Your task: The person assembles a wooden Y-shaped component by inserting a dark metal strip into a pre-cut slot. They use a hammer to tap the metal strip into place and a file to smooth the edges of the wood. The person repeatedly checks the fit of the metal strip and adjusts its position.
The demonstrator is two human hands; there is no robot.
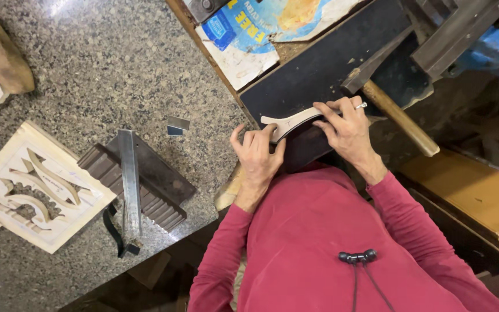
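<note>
I see curved wooden strip (289,122) lying flat on dark board (319,69) | long axis runs left-right between my hands | left hand (256,155) pinches near end, right hand (347,124) presses far end | both clamped on it

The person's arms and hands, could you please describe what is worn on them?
Both arms are covered by long red sleeves that end at the wrists. The left hand is bare, with no glove or ring visible. The right hand is bare too, apart from a silver ring on one finger.

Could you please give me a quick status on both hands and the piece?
Left hand and right hand both gripping curved wooden piece. Piece flat on black board. Hammer alongside.
</note>
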